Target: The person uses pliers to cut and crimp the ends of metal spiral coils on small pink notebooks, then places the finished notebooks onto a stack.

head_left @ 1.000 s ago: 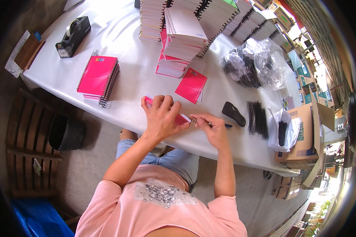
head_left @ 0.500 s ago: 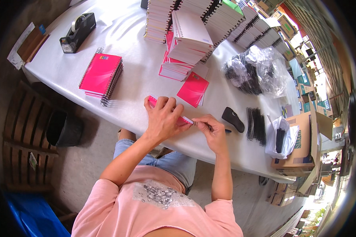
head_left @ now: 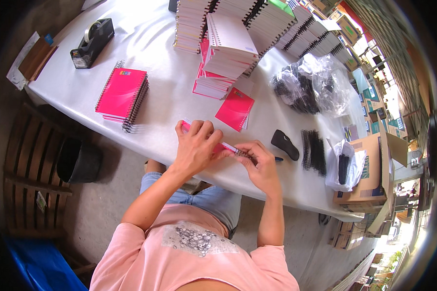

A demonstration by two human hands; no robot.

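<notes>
At the table's near edge, my left hand (head_left: 195, 148) is closed round a small pink notebook (head_left: 186, 127), its fingers over the top. My right hand (head_left: 261, 162) pinches a dark spiral coil (head_left: 241, 153) at the notebook's right end, where the white page edge shows. How far the coil runs into the holes is hidden by my fingers. Just beyond lies a loose pink punched cover (head_left: 234, 109) on pale sheets. To the left sits a pile of coil-bound pink notebooks (head_left: 121, 92). Black coils (head_left: 313, 153) lie in a row to the right, beside a dark elongated object (head_left: 284, 144).
Punched page stacks (head_left: 232, 36) rise at the back, with bound notebooks (head_left: 194, 24) behind. A clear plastic bag (head_left: 332, 87) of black coils stands right of them. Far left is a tape dispenser (head_left: 92, 42); a cardboard box (head_left: 369, 169) stands at the right edge. A bin (head_left: 78, 161) is below left.
My right fingers have shifted their grip on the coil, and more of it shows between them and the notebook. My left hand keeps its hold. The view has moved slightly.
</notes>
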